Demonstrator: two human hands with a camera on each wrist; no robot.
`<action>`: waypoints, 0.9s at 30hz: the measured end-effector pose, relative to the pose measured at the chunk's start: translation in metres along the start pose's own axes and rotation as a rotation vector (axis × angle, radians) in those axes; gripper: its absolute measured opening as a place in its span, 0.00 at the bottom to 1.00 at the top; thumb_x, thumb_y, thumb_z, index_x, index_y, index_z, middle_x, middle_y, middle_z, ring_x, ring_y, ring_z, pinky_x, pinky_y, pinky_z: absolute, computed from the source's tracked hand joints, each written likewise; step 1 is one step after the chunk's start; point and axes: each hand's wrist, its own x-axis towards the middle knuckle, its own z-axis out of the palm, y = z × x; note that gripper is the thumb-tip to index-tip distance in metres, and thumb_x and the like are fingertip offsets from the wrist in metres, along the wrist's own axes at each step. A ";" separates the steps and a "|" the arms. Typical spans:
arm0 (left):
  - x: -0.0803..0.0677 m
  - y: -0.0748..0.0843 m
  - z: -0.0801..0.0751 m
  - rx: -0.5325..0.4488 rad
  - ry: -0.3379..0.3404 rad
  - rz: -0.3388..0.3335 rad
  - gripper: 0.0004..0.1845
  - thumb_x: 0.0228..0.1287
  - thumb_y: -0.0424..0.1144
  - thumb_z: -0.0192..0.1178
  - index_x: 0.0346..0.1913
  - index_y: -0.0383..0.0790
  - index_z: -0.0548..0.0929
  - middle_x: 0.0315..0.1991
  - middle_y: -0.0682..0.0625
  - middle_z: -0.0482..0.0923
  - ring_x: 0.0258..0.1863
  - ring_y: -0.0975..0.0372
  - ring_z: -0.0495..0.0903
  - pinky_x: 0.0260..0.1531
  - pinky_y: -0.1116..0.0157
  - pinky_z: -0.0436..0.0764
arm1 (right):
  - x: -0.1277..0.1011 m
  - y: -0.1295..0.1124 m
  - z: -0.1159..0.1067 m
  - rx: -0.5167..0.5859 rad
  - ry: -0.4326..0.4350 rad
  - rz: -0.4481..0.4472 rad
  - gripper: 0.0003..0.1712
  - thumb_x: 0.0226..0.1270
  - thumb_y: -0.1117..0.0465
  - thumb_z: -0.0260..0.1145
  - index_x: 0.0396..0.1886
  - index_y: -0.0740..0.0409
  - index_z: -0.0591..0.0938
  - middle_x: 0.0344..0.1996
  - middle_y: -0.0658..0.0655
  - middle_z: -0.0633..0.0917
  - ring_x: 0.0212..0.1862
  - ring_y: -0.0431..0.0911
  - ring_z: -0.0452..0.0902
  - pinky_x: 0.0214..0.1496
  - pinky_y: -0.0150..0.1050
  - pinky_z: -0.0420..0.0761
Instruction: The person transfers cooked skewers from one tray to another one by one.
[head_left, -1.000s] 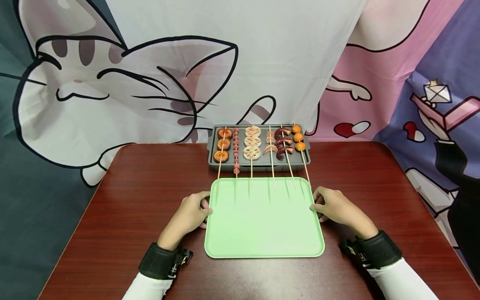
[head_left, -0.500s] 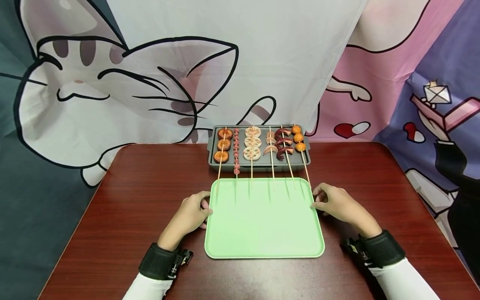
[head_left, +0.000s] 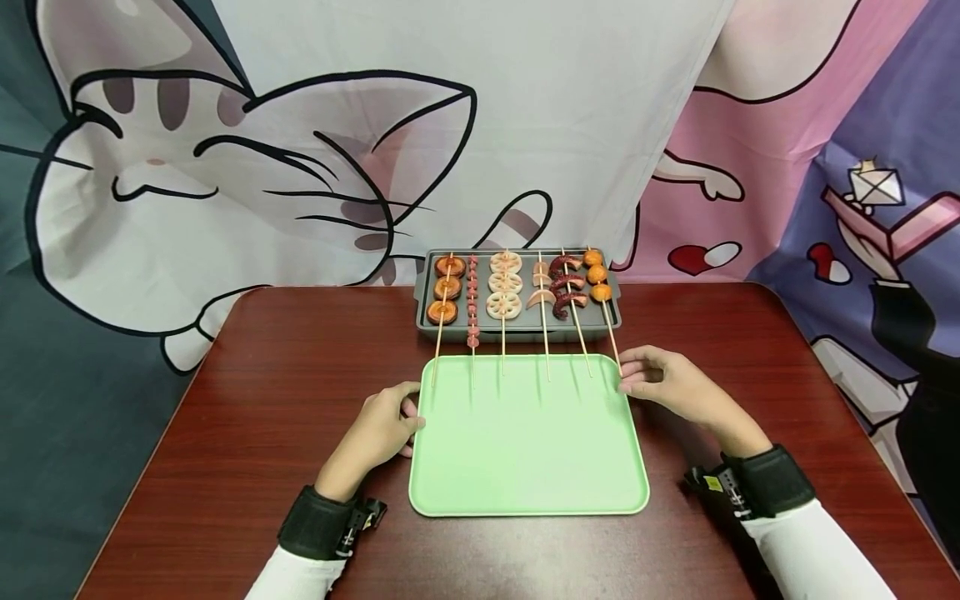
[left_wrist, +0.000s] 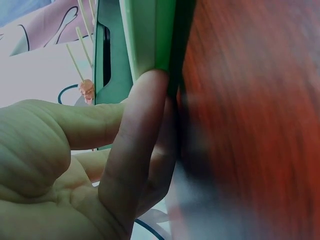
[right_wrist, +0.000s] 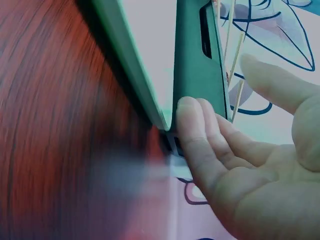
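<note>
A light green tray (head_left: 529, 450) lies on the table, its far edge under the stick ends. My left hand (head_left: 384, 425) pinches its left rim, thumb on top and fingers at the side. At the tray's far right corner is my right hand (head_left: 667, 383), its fingertips right by the stick end of the skewer of orange balls (head_left: 597, 275). In the right wrist view the thumb stands well apart from the fingers (right_wrist: 192, 122), with nothing between them. The grey baking pan (head_left: 523, 323) also holds skewers of mushroom (head_left: 447, 289), lotus root (head_left: 504, 283) and octopus tentacles (head_left: 567, 287).
Also in the pan are a skewer of small pink pieces (head_left: 472, 300) and one of pale curved pieces (head_left: 542, 283). The pan stands at the far edge of the brown table (head_left: 300, 358). A curtain with a cartoon cat (head_left: 525, 125) hangs behind it.
My right hand has left the tray's right side and moved up to its far right corner, near the orange-ball skewer's stick. The left hand, tray and skewers have stayed put.
</note>
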 end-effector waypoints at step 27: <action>-0.001 0.003 0.001 0.020 0.012 -0.013 0.27 0.67 0.23 0.64 0.69 0.31 0.75 0.33 0.44 0.75 0.17 0.58 0.80 0.17 0.64 0.86 | 0.029 0.000 0.007 0.649 0.001 0.073 0.32 0.75 0.69 0.64 0.70 0.83 0.64 0.45 0.53 0.91 0.47 0.38 0.87 0.51 0.32 0.89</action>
